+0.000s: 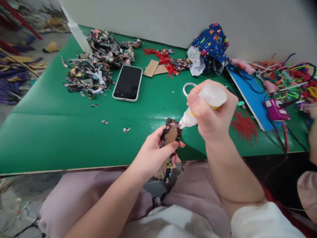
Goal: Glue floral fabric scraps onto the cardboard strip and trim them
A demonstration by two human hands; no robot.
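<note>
In my left hand (158, 152) is a narrow strip of brown cardboard (171, 134) with black floral fabric folded over its edges. My thumb lies across its face, and the strip's lower end hangs past the table edge. My right hand (214, 109) grips a translucent white glue bottle (213, 96), tipped downward. The bottle's nozzle is at the upper right corner of the fabric-edged strip; whether it touches, I cannot tell. A white ring (185, 90), partly hidden by my right hand, lies behind it on the green table.
A phone (128, 82) lies beside a heap of floral scraps (91, 71) and a white bottle (79, 36). Behind are cardboard pieces (151, 68) and red-tasselled strips (170, 61). To the right are red threads (244, 127), a blue board (247, 96), a purple device (276, 109) with cables, and another person's arm (312, 138).
</note>
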